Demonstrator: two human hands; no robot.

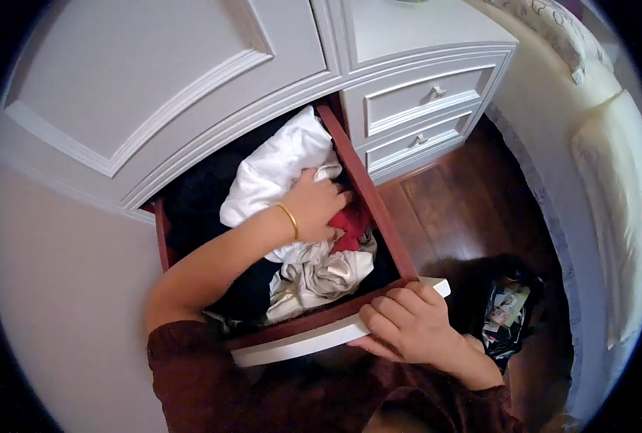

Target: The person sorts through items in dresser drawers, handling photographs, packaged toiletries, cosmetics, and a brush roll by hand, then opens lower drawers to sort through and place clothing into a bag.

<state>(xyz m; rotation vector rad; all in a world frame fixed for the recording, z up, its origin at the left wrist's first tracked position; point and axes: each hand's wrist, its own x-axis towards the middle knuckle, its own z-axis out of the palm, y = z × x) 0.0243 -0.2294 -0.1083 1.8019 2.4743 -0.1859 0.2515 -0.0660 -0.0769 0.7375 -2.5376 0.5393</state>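
Note:
My left hand [313, 206], with a gold bangle at the wrist, reaches into the open drawer [364, 180]. Its fingers are curled at a red cloth [351, 225], their tips partly hidden in it. Under and above this hand lies a bunched white cloth [270, 166]. A crumpled cream cloth [324, 278] sits nearer the drawer front, and black cloth [202, 184] fills the left side. My right hand [411, 321] is wrapped over the right end of the white drawer front [299, 346].
A white cabinet door [169, 65] rises behind the drawer. Right of it stand two closed small drawers [429, 94]. A bed [552, 144] runs along the right side. On the wooden floor [443, 202] sits a black bag [505, 317] with printed items inside.

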